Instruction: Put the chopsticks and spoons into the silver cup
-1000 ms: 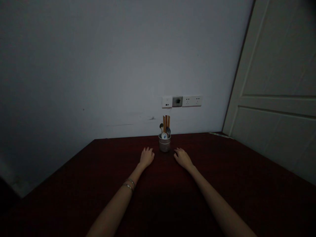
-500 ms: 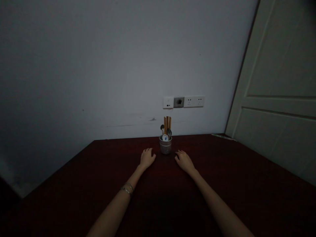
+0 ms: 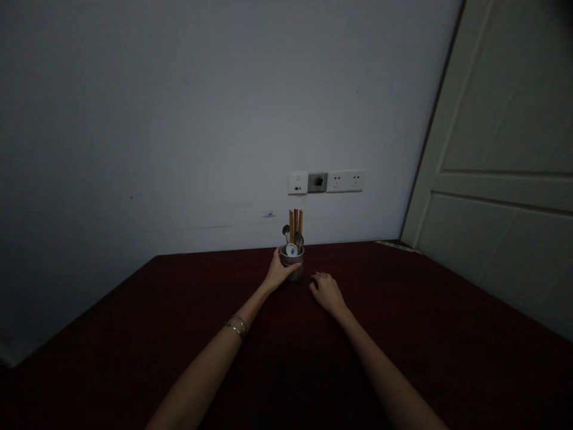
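Observation:
A grey utensil holder (image 3: 293,260) stands upright on the dark red table (image 3: 215,280). Wooden chopsticks (image 3: 296,224), metal spoons (image 3: 299,239) and a white spoon with a blue mark (image 3: 291,249) stick up out of it. My left hand (image 3: 278,270) is wrapped round the holder's left side, the thumb across its front and the fingers along its far left. To the right of the holder, my right hand (image 3: 326,289) rests on the table with loosely curled, parted fingers and nothing in it.
Behind the table rises a pale wall (image 3: 201,149) with a row of sockets (image 3: 344,181) above the holder. A panelled door (image 3: 496,179) borders the table's right side. A flat strip (image 3: 397,246) lies at the back right edge.
My left hand has moved forward and right from the bare table and taken hold of the utensil holder. My right hand still lies on the table. The view has shifted slightly.

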Motion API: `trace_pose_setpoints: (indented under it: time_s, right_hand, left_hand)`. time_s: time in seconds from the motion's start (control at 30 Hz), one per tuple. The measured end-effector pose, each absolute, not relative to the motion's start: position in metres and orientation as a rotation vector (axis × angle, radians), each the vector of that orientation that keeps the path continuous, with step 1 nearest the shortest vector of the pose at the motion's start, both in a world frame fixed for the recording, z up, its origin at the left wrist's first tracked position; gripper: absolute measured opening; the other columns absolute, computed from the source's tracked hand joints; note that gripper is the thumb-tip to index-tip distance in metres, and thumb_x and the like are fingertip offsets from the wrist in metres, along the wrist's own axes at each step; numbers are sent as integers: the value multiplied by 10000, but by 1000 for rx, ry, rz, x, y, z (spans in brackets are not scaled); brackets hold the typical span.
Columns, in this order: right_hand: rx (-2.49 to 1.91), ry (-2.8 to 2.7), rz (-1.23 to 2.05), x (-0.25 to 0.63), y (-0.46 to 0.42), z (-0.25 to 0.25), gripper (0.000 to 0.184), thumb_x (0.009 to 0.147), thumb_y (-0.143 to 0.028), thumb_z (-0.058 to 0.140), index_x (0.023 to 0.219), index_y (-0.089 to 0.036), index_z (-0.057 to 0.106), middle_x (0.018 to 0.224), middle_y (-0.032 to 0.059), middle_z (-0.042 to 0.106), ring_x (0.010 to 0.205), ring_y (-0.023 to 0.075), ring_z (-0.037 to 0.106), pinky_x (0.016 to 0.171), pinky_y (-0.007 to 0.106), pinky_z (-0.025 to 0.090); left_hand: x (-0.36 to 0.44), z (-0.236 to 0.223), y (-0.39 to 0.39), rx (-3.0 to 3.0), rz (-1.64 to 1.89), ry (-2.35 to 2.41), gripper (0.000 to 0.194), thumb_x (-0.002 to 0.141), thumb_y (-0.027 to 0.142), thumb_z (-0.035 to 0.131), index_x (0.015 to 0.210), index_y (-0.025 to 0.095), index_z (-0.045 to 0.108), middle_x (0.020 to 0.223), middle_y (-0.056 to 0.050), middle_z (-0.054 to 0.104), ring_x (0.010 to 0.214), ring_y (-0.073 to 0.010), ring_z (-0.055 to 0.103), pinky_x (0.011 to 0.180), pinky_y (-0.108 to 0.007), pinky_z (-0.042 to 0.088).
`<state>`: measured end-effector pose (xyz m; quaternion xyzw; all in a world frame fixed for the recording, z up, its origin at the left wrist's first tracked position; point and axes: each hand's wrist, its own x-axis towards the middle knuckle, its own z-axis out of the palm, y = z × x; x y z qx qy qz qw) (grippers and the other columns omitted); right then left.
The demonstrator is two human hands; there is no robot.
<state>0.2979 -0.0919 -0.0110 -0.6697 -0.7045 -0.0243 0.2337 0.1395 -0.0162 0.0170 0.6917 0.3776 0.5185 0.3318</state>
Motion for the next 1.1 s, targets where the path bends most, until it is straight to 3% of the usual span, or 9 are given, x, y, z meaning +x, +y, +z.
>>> trace_pose_setpoints:
  time_s: [0.4, 0.67, 1.1]
  right_hand:
    - [-1857, -1909, -82, 296, -93, -9, 335, 824, -231, 407, 1051, -157, 641, 1190, 97, 581, 1106, 223, 486, 917, 295, 349]
    - [-1837, -1915, -85, 299, -90, -12, 351, 823, -232, 407, 1075, -137, 632, 1188, 111, 582, 1108, 225, 489, 945, 303, 334]
    - [-1800, -1925, -79, 303, -89, -17, 356, 818, -244, 410, 1063, -123, 637, 1152, 118, 602, 1089, 234, 509, 926, 328, 369]
  left_hand:
    - [149, 17, -13, 1827, 1399, 1123, 642, 593, 327, 742, 1130, 149, 436, 1130, -114, 566, 1037, -196, 540, 904, -319, 399]
    - [143, 14, -8, 1780, 1476, 1148, 664, 555, 354, 760, 1111, 145, 463, 1107, -117, 580, 1022, -202, 545, 886, -320, 409]
    - [41, 43, 1, 1676, 1693, 1289, 661, 514, 355, 787, 1074, 158, 497, 1075, -110, 590, 1002, -213, 555, 885, -330, 406]
